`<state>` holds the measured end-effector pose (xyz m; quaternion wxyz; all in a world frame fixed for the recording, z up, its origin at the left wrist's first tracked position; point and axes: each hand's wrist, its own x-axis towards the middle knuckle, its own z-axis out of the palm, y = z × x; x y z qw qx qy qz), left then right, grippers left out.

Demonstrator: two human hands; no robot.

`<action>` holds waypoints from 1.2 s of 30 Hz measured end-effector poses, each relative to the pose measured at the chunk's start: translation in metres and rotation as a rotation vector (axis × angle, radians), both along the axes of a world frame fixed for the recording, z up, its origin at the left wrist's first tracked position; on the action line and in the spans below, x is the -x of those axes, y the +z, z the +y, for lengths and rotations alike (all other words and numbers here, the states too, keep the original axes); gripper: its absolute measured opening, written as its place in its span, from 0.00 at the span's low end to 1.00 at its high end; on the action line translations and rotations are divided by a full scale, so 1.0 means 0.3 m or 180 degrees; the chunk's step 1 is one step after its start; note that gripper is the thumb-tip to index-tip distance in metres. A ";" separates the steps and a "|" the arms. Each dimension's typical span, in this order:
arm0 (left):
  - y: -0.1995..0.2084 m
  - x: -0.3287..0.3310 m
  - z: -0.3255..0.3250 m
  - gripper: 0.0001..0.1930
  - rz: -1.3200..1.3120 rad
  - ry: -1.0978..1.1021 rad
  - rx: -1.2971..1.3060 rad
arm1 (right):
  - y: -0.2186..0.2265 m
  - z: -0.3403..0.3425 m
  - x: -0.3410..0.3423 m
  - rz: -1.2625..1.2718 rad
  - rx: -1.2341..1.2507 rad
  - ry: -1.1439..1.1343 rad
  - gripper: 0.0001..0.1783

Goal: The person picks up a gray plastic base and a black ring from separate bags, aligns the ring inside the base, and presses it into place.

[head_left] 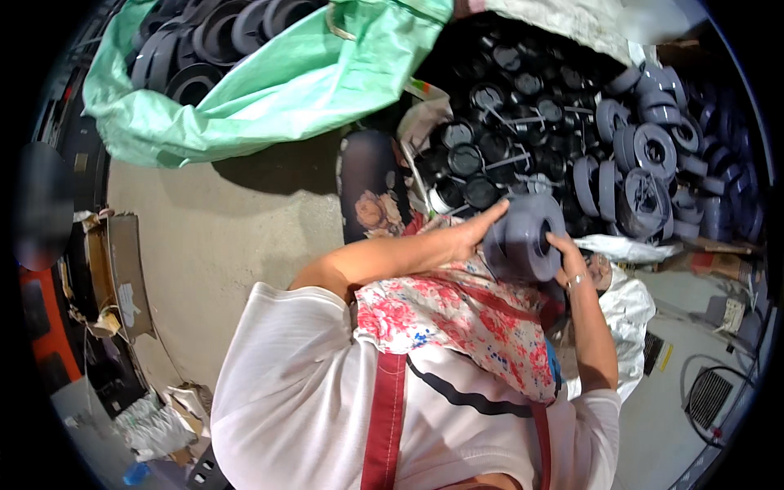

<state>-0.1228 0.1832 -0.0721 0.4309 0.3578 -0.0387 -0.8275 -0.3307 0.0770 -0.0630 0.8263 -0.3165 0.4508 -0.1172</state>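
Note:
Above my lap I hold a grey plastic ring-shaped part [523, 233] with a round hole in its face. My left hand [483, 233] presses on its left side, with most of the fingers hidden behind it. On the other side my right hand [571, 260] grips the rim, its thumb close to the hole. Just beyond lies a heap of black round plastic parts [480, 192] with thin stems. To its right are piled more grey rings [655, 149], some of which look like the held one.
A green woven sack [245, 122] at the far left holds large dark grey rings [216, 37]. A torn cardboard box [126, 273] stands on the left of the concrete floor [212, 237]. White sheeting [625, 314] lies beside my right arm, and a black cable [692, 396] runs at the lower right.

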 end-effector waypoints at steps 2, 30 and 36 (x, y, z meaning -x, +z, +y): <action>0.059 0.013 -0.021 0.34 0.0547 0.0008 -0.0148 | 0.055 0.032 0.011 0.0410 0.0191 -0.0354 0.32; -0.607 -0.849 0.203 0.29 -0.5386 -0.0655 -0.0228 | 0.010 -0.146 -0.401 0.1475 0.3619 0.2168 0.10; -0.780 -0.785 0.152 0.29 -0.4427 -0.0737 -0.1486 | -0.086 -0.035 -0.195 0.1891 0.2658 0.1927 0.09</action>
